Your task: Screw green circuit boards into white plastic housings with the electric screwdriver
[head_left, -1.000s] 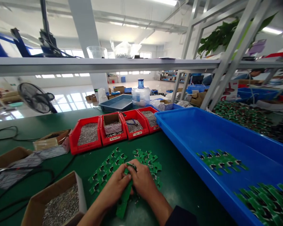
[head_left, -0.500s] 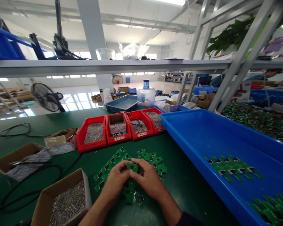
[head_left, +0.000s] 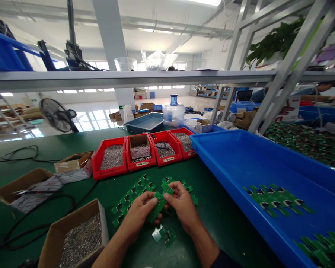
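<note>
Over the middle of the bench, my left hand (head_left: 138,212) pinches a green circuit board (head_left: 155,213) between thumb and fingers. My right hand (head_left: 183,208) is closed on a smaller green circuit board piece (head_left: 166,188), tilted close to the other one. Whether the two pieces still touch is hard to make out. Behind my left hand lie neat rows of green boards (head_left: 132,191) with dark and silver parts on them. More loose boards (head_left: 188,188) sit partly hidden behind my right hand. Below my hands, a single board (head_left: 167,236) rests beside a small shiny piece (head_left: 157,233).
Red bins (head_left: 110,173) of small metal parts line the back. A cardboard box (head_left: 51,230) of metal pins stands at front left, near black cables (head_left: 69,201). On the right, a large blue tray (head_left: 229,156) holds rows of boards. A shelf (head_left: 156,76) crosses overhead.
My hands have tilted and drawn slightly apart, with a board piece now showing in each. The board and shiny piece below them are more exposed.
</note>
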A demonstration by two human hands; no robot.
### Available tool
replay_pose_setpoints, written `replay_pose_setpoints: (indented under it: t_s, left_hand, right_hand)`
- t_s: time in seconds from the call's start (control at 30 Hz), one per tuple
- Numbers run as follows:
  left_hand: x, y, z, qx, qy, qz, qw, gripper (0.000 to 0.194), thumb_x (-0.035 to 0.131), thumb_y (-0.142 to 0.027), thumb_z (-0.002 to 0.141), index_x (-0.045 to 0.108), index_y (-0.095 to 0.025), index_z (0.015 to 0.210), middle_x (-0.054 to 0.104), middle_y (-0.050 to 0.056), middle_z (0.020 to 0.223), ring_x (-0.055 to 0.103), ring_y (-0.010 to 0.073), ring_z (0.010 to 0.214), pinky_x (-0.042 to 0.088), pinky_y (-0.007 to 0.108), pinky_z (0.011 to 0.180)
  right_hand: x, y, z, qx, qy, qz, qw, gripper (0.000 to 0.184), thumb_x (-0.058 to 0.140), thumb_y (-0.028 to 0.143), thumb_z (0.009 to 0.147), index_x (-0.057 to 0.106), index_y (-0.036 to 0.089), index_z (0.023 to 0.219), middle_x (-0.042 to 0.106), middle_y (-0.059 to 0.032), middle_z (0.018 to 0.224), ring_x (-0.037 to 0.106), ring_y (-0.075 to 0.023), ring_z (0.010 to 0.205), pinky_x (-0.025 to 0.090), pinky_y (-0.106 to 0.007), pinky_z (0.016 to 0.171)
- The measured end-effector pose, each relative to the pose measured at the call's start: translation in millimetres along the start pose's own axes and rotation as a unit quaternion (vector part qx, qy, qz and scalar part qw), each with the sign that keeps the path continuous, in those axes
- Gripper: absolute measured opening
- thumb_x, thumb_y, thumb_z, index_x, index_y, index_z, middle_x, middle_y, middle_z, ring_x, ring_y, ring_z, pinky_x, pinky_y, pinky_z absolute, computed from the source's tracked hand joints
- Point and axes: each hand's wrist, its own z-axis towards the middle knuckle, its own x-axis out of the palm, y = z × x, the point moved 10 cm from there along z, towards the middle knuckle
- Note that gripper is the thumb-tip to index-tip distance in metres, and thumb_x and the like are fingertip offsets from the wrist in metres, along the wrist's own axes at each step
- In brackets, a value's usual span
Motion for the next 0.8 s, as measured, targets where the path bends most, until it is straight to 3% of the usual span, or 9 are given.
replay_pose_setpoints:
  t_s: [0.07, 0.2, 0.37, 0.5, 0.6, 0.67, 0.73, 0.8]
  left_hand:
    - [8.6, 1.7, -2.7, -0.006, 0.02, 0.005, 1.0, 0.041, 0.066, -0.055, 0.083, 0.059, -0.015, 0.09, 0.068, 0.003, 0.066, 0.061, 0.0148, 0.051, 0.048, 0.025, 0.051]
    - [19.6, 0.8, -7.6, 0.006, 0.025, 0.03, 0.999, 0.037, 0.067, -0.052, 0.081, 0.055, -0.017, 0.084, 0.063, 0.0, 0.06, 0.058, 0.0126, 0.047, 0.045, 0.022, 0.046]
    - [16.0, 3.3, -5.5, 0.012, -0.01, 0.051, 0.999, 0.03, 0.066, -0.044, 0.083, 0.052, -0.018, 0.08, 0.064, 0.0, 0.063, 0.055, 0.01, 0.044, 0.041, 0.018, 0.041]
    - [10.7, 7.1, -1.3, 0.004, -0.015, 0.022, 1.0, 0.036, 0.063, -0.052, 0.084, 0.051, -0.019, 0.089, 0.065, -0.001, 0.066, 0.057, 0.0113, 0.044, 0.044, 0.02, 0.041]
    - [7.8, 9.0, 0.9, 0.0, -0.014, -0.011, 1.0, 0.041, 0.058, -0.056, 0.086, 0.05, -0.02, 0.104, 0.064, -0.001, 0.069, 0.057, 0.0117, 0.044, 0.043, 0.02, 0.04]
    - [8.0, 8.7, 1.0, 0.004, -0.008, -0.034, 0.999, 0.037, 0.055, -0.049, 0.088, 0.05, -0.02, 0.111, 0.064, -0.002, 0.073, 0.056, 0.0111, 0.046, 0.043, 0.02, 0.042]
    - [10.1, 7.1, -0.2, 0.013, 0.001, -0.054, 0.998, 0.03, 0.053, -0.034, 0.086, 0.049, -0.02, 0.113, 0.064, -0.001, 0.077, 0.057, 0.0108, 0.051, 0.044, 0.021, 0.046]
    - [13.1, 4.8, -2.4, 0.022, 0.011, -0.062, 0.998, 0.035, 0.053, -0.022, 0.08, 0.048, -0.02, 0.114, 0.065, 0.0, 0.078, 0.059, 0.0113, 0.056, 0.044, 0.021, 0.051]
  right_hand:
    - [-4.1, 4.2, -0.5, -0.016, -0.01, -0.034, 0.999, 0.034, 0.072, 0.038, 0.08, 0.055, 0.021, 0.105, 0.063, -0.0002, 0.086, 0.063, -0.0164, 0.071, 0.05, -0.025, 0.059]
    - [-0.2, 6.3, -2.7, -0.035, 0.004, -0.187, 0.982, 0.034, 0.051, 0.048, 0.096, 0.061, 0.02, 0.112, 0.065, -0.0016, 0.081, 0.062, -0.0164, 0.061, 0.048, -0.027, 0.053]
    - [7.9, 24.2, -7.7, -0.136, -0.03, -0.367, 0.92, 0.026, 0.046, 0.035, 0.099, 0.067, 0.019, 0.097, 0.072, -0.0058, 0.09, 0.068, -0.0223, 0.085, 0.05, -0.034, 0.08]
    - [-0.2, 25.3, -6.2, -0.117, -0.047, -0.394, 0.91, 0.03, 0.045, 0.039, 0.1, 0.067, 0.019, 0.108, 0.073, -0.0065, 0.092, 0.068, -0.0233, 0.085, 0.05, -0.035, 0.08]
    - [-7.8, 35.2, -7.6, -0.138, -0.081, -0.45, 0.879, 0.037, 0.052, 0.042, 0.097, 0.063, 0.019, 0.124, 0.07, -0.0109, 0.114, 0.065, -0.028, 0.106, 0.05, -0.042, 0.092]
    - [-6.8, 44.9, -10.7, -0.182, -0.094, -0.462, 0.863, 0.04, 0.053, 0.042, 0.096, 0.063, 0.019, 0.127, 0.064, -0.0136, 0.131, 0.056, -0.0309, 0.124, 0.044, -0.048, 0.105]
    - [-4.2, 46.4, -11.7, -0.197, -0.082, -0.429, 0.878, 0.04, 0.05, 0.041, 0.098, 0.064, 0.019, 0.128, 0.062, -0.0142, 0.135, 0.052, -0.0305, 0.129, 0.04, -0.05, 0.111]
    - [0.3, 38.5, -10.3, -0.171, -0.044, -0.363, 0.915, 0.042, 0.046, 0.042, 0.1, 0.063, 0.019, 0.13, 0.065, -0.0143, 0.132, 0.06, -0.0281, 0.122, 0.046, -0.047, 0.106]
